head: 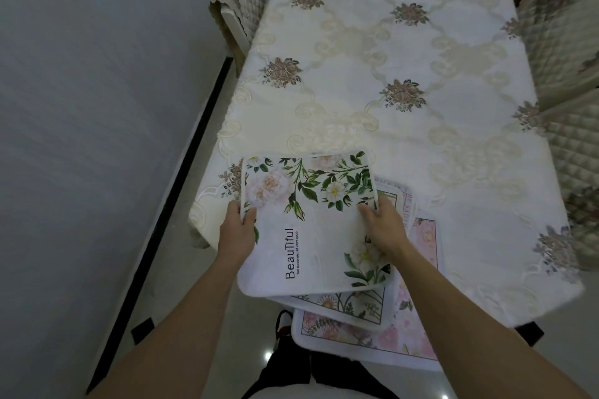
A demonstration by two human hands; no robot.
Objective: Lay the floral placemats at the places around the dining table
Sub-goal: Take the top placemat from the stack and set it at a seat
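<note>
Left fingers (249, 216) and right fingers (368, 212) pinch the top floral placemat (311, 230) between them. It is white with peonies and green leaves, printed "BeauTiful — THE MOOD WILL BE VERY GOOD" — placemat stack (372, 334) beneath, at the counter (389, 58) edge.

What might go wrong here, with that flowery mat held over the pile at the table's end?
1. The pile of placemats under it juts past the near edge of the embroidered tablecloth. A tug from the top placemat, which the left hand and right hand grip by its sides, might slide the pile onto the floor.
2. Dragging the mat across that cloth might wrinkle it.
</note>
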